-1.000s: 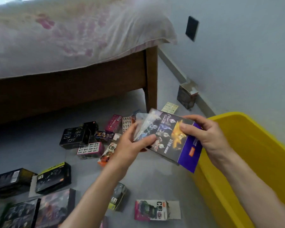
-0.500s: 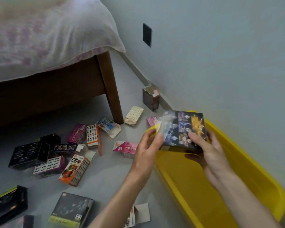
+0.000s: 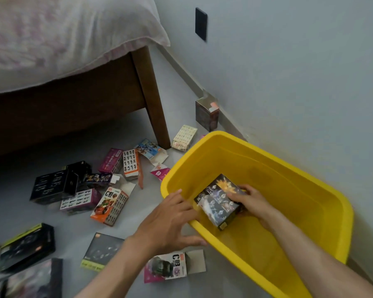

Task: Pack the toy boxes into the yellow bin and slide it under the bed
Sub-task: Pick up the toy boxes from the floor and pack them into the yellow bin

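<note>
Yellow bin [image 3: 323,196]: on the floor at right, against the wall, near the bed [image 3: 73,100]. Contents: one dark toy box [image 3: 219,203], now lowered inside; half a second ago it was held above the rim. Right hand [image 3: 253,203] grips its far end; left hand [image 3: 170,220], fingers spread and empty, has let go and rests at the near rim. First box packed (seemingly). Many boxes remain scattered at left, among them an orange one [image 3: 109,206].

Black wall plate [image 3: 201,24]; pale bedsheet [image 3: 63,35] overhanging.
</note>
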Action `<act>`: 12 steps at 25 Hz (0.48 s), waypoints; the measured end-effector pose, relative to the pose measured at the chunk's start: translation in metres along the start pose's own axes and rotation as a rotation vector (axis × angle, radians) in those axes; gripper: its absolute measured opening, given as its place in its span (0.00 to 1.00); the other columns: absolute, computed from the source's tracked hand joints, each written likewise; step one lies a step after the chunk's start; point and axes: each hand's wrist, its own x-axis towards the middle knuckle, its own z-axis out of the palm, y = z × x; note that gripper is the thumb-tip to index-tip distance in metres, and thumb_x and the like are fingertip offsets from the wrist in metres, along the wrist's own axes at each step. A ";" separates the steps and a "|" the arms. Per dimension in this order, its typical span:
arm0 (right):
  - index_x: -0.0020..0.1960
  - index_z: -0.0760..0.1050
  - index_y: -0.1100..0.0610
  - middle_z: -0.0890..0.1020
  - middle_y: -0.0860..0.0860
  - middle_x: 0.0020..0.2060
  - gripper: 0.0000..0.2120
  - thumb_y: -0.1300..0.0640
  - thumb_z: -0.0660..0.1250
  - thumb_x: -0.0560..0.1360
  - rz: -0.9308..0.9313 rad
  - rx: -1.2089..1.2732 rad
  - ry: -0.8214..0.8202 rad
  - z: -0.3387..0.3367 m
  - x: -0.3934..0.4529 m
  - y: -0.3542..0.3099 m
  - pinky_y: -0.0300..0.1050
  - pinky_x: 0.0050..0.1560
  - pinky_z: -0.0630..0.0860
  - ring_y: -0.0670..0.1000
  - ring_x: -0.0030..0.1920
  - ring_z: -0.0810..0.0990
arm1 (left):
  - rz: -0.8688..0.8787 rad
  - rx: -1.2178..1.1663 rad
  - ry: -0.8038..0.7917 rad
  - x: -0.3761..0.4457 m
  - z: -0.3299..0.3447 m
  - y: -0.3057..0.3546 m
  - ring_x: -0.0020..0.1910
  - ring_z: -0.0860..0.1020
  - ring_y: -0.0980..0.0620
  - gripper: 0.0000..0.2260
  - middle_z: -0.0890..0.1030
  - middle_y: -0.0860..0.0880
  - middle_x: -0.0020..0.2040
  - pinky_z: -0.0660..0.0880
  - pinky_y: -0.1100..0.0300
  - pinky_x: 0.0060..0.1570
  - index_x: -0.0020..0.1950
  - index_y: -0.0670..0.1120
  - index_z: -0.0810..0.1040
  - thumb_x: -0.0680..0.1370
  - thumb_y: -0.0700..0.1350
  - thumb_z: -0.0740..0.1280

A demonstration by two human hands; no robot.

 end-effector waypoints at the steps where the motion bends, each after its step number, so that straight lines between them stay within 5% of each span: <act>1: 0.63 0.72 0.51 0.79 0.54 0.59 0.26 0.49 0.78 0.70 -0.002 -0.049 -0.045 0.015 0.005 -0.002 0.57 0.55 0.80 0.55 0.53 0.81 | 0.008 0.002 0.029 -0.006 0.000 -0.002 0.53 0.75 0.54 0.24 0.80 0.55 0.48 0.59 0.50 0.74 0.54 0.53 0.83 0.74 0.71 0.64; 5: 0.63 0.73 0.55 0.81 0.52 0.56 0.25 0.49 0.77 0.71 -0.086 -0.158 -0.112 0.061 0.017 -0.012 0.47 0.45 0.81 0.52 0.51 0.82 | -0.006 -0.002 0.053 -0.021 0.000 -0.009 0.52 0.76 0.54 0.24 0.81 0.54 0.48 0.59 0.53 0.73 0.54 0.53 0.83 0.74 0.70 0.63; 10: 0.51 0.79 0.56 0.83 0.53 0.49 0.16 0.42 0.69 0.76 -0.214 -0.713 -0.175 0.084 0.025 -0.008 0.46 0.41 0.73 0.55 0.50 0.82 | -0.049 0.018 0.045 -0.040 0.004 -0.015 0.46 0.74 0.53 0.24 0.78 0.54 0.44 0.68 0.54 0.62 0.50 0.52 0.82 0.74 0.71 0.63; 12: 0.62 0.76 0.55 0.81 0.55 0.58 0.23 0.39 0.63 0.78 -0.190 -0.912 -0.206 0.088 0.029 -0.011 0.45 0.45 0.73 0.56 0.57 0.79 | -0.050 0.044 0.007 -0.042 0.003 -0.014 0.45 0.71 0.53 0.24 0.76 0.55 0.43 0.70 0.55 0.53 0.49 0.53 0.82 0.74 0.72 0.62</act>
